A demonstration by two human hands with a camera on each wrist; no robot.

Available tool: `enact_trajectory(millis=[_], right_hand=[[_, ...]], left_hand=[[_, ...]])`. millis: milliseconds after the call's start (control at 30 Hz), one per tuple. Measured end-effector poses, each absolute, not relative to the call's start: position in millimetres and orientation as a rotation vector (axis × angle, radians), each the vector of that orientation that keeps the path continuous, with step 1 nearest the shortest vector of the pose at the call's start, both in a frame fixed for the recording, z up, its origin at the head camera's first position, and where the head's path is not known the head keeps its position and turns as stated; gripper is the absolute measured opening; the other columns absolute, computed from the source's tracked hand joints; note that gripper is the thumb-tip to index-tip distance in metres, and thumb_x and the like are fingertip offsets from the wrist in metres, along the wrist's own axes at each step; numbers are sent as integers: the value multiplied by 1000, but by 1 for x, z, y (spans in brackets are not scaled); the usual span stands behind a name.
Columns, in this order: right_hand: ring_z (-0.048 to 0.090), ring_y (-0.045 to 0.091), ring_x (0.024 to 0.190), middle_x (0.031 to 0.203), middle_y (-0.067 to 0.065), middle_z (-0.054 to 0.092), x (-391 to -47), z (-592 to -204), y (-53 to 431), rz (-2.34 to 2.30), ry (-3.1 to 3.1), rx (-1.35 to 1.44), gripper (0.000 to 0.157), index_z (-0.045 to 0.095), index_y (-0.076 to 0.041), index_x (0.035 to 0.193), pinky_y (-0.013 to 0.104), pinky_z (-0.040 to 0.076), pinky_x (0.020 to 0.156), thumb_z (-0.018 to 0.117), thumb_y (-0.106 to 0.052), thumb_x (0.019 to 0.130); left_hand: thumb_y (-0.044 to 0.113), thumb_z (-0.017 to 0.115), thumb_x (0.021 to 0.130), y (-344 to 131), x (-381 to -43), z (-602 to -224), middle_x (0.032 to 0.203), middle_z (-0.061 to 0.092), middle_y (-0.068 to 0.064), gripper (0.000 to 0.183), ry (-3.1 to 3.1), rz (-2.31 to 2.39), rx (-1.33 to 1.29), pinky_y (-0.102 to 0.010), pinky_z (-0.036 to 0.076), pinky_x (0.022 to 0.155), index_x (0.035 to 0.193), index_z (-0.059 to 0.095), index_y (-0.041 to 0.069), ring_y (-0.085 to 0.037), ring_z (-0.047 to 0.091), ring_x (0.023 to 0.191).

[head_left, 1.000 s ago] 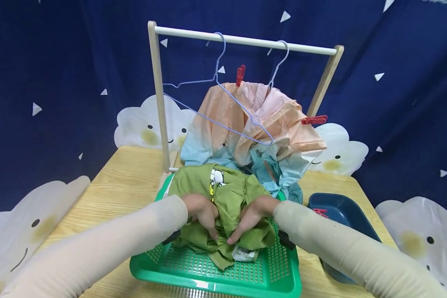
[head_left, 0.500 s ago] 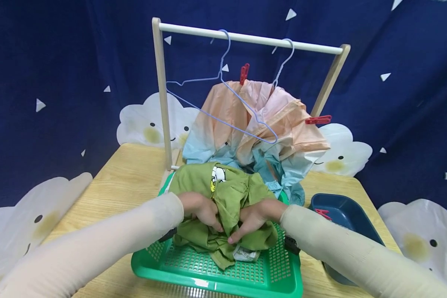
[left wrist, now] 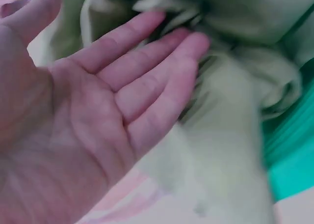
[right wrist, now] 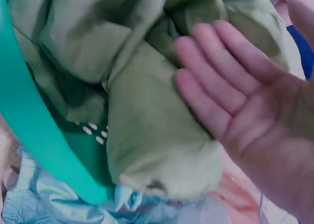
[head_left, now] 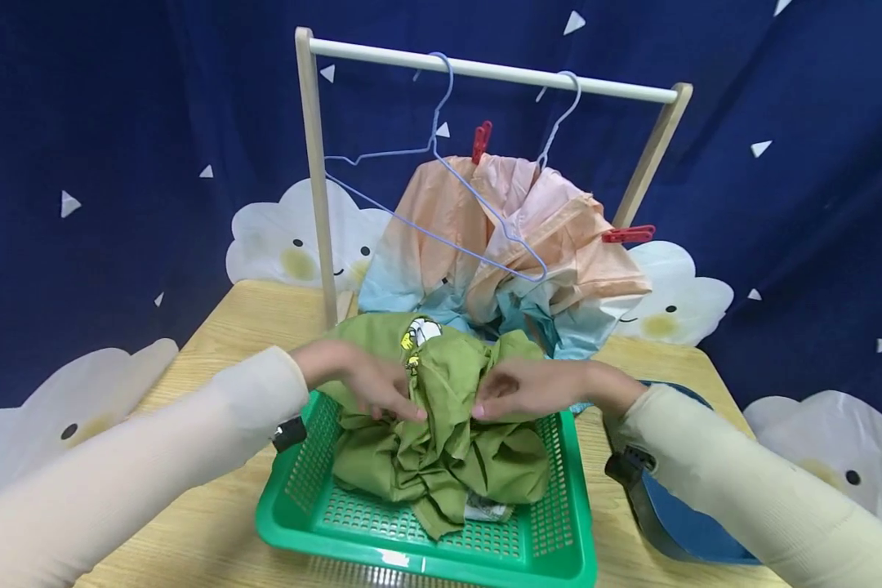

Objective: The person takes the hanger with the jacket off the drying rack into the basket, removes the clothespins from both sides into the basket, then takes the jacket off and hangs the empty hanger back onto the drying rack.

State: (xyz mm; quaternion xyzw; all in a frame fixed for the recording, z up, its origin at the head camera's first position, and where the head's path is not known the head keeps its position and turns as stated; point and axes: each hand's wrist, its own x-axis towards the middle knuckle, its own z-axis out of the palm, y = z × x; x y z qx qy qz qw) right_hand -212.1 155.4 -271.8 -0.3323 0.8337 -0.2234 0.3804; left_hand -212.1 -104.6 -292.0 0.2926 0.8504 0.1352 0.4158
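A crumpled olive-green garment (head_left: 444,384) with a cartoon print lies heaped in a green perforated basket (head_left: 338,549). My left hand (head_left: 371,382) is at the garment's upper left, palm showing in the left wrist view, with its loosely extended fingers (left wrist: 147,81) against or just beside the folds. On the other side, my right hand (head_left: 536,388) reaches in at the upper right. Its fingers (right wrist: 211,81) look relaxed and nearly straight beside the cloth, and whether they touch it is hard to tell. A whitish scrap of cloth (head_left: 485,508) peeks out under the garment.
Behind the basket stands a wooden rack with a white rail (head_left: 500,72). A blue hanger (head_left: 448,91) hangs bare. An orange-to-blue garment (head_left: 429,220) hangs from another, with red clothespins (head_left: 628,234) on it. A dark blue basin (head_left: 694,518) sits right, partly behind my right sleeve.
Both hands have come up and outward from deep in the garment's folds, letting go of the cloth. The garment's middle now bunches higher, and its print has shifted slightly.
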Motion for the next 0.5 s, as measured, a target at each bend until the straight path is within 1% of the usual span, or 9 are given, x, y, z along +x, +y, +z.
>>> enact_trajectory(millis=[67, 100, 167, 233, 300, 367, 433, 467, 500], right_hand=[[68, 17, 85, 94, 14, 73, -218, -268, 160, -708, 2182, -889, 31, 71, -2, 101, 32, 55, 79, 56, -29, 105], [66, 16, 79, 87, 14, 71, -221, -267, 162, -774, 2212, -900, 31, 70, 0, 96, 31, 55, 74, 56, -27, 105], [62, 13, 69, 77, 13, 66, -227, -267, 165, -894, 2297, -927, 30, 67, 1, 89, 29, 53, 67, 56, -22, 105], [55, 12, 61, 71, 10, 61, -232, -268, 168, -960, 2407, -936, 29, 66, 2, 87, 27, 48, 60, 57, -20, 104], [53, 14, 64, 75, 8, 62, -236, -271, 170, -945, 2528, -912, 24, 67, -1, 91, 29, 45, 61, 61, -21, 102], [59, 19, 80, 92, 12, 67, -239, -275, 171, -853, 2632, -871, 23, 68, -3, 105, 33, 49, 72, 64, -26, 100], [61, 32, 107, 120, 18, 65, -242, -280, 172, -724, 2701, -811, 39, 63, -4, 125, 45, 51, 90, 67, -32, 98], [56, 38, 122, 134, 21, 59, -243, -282, 172, -658, 2720, -765, 50, 57, -5, 136, 52, 48, 99, 67, -35, 97], [49, 42, 133, 145, 24, 52, -244, -284, 172, -594, 2733, -718, 62, 49, -6, 145, 58, 43, 106, 67, -39, 96]], left_hand=[[56, 44, 104, -108, -218, -282, 97, 75, -2, 55, 2172, 392, 689, -33, 59, 78, 93, 73, 10, -18, 74, 90], [57, 43, 104, -110, -221, -278, 99, 76, -4, 58, 2194, 434, 674, -32, 58, 75, 97, 74, 8, -19, 74, 88], [59, 42, 103, -110, -227, -272, 87, 74, -4, 62, 2284, 481, 671, -29, 54, 69, 89, 73, 8, -16, 70, 76], [62, 46, 101, -107, -233, -270, 70, 65, 0, 60, 2417, 521, 680, -27, 47, 62, 76, 66, 11, -12, 59, 62], [65, 52, 96, -102, -237, -271, 69, 56, 3, 57, 2562, 553, 661, -29, 46, 63, 77, 61, 13, -13, 52, 62], [69, 58, 90, -98, -239, -276, 85, 61, -1, 58, 2693, 543, 618, -34, 50, 73, 96, 64, 11, -18, 58, 78], [72, 63, 85, -93, -241, -282, 121, 61, -12, 75, 2759, 523, 544, -46, 51, 94, 131, 56, 12, -28, 60, 112], [72, 65, 84, -92, -242, -285, 141, 52, -17, 88, 2766, 512, 507, -54, 45, 105, 147, 43, 14, -35, 51, 130], [71, 66, 83, -90, -243, -289, 156, 38, -20, 100, 2764, 497, 480, -60, 37, 113, 158, 27, 17, -40, 38, 144]])
